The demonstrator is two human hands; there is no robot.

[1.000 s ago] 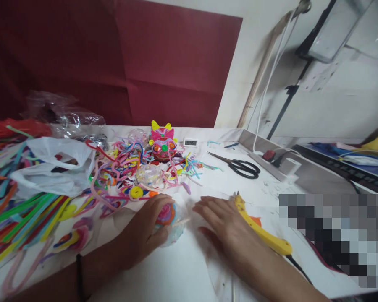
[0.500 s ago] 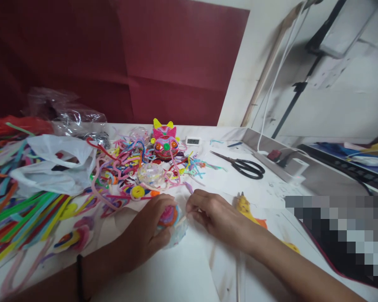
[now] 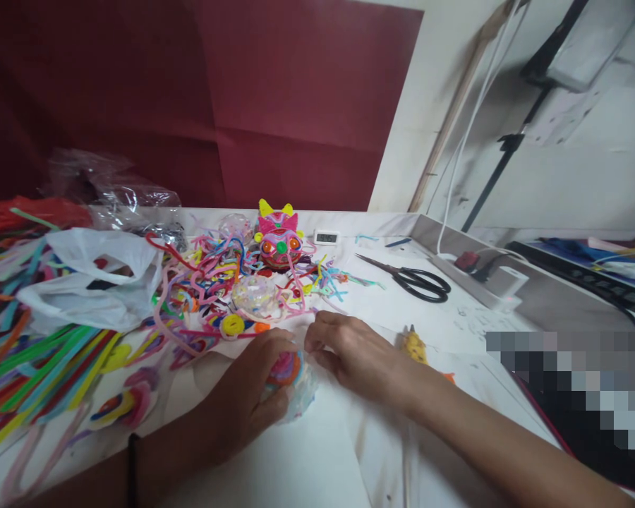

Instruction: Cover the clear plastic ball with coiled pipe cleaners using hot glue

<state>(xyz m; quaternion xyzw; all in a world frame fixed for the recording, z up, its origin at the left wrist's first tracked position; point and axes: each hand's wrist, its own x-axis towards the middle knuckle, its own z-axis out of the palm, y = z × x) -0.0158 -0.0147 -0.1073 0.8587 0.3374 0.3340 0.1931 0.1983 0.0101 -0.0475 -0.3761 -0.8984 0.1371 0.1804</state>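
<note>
My left hand [image 3: 254, 384] is wrapped round a clear plastic ball [image 3: 303, 398] decorated with a coiled disc [image 3: 286, 368] of pink, orange and blue fuzzy stems. The ball is held just above white paper [image 3: 275, 466]. At the ball's upper right edge, my right hand [image 3: 343, 346] is closed in a pinch, and its fingertips hide what they hold. Beyond the hands stands a finished-looking animal head [image 3: 279, 243] of pink pipe cleaners with yellow ears and orange eyes. A second clear ball [image 3: 255, 295] lies among loose pipe cleaners [image 3: 206, 264].
Black-handled scissors [image 3: 418, 282] lie at the back right, near a small digital clock [image 3: 327, 237]. A yellow tool with a metal tip [image 3: 414, 346], apparently a glue gun, lies beside my right forearm. Bundled pipe cleaners [image 3: 47, 381] and a white plastic bag [image 3: 100, 275] fill the left side.
My right hand has shifted slightly left and up, closer to the ball. The pale strip seen by its fingertips before is now hidden. My left hand keeps its hold; the view has shifted slightly.
</note>
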